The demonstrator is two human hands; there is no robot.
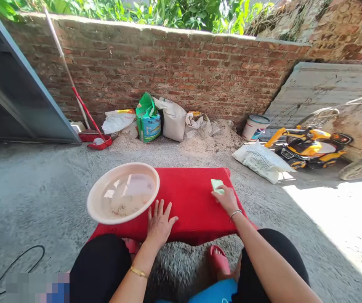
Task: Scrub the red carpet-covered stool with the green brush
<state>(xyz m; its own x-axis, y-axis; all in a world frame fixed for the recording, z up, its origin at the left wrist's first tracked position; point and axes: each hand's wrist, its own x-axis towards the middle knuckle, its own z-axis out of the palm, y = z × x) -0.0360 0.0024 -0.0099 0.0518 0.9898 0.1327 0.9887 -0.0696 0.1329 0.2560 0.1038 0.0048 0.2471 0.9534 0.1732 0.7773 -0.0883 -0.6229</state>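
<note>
My right hand [227, 200] grips a small pale green block [217, 184] that looks like a bar of soap, at the right side of a red cloth [184, 189] covering a low table. Part of the block is hidden under my fingers. My left hand [160, 225] lies flat on the cloth near its front edge, fingers spread and holding nothing. Just left of that hand stands a wide cream basin [92, 202] of water, with some dark and reddish bits at the bottom. The basin overhangs the cloth's left side.
Along the brick wall [184, 63] stand a green bag [149, 122], a white sack [173, 120], a red dustpan [100, 143] and a bucket [255, 127]. Another sack [261, 160] lies near a yellow ride-on toy [313, 147]. A black cable [17, 256] curves over the floor at left.
</note>
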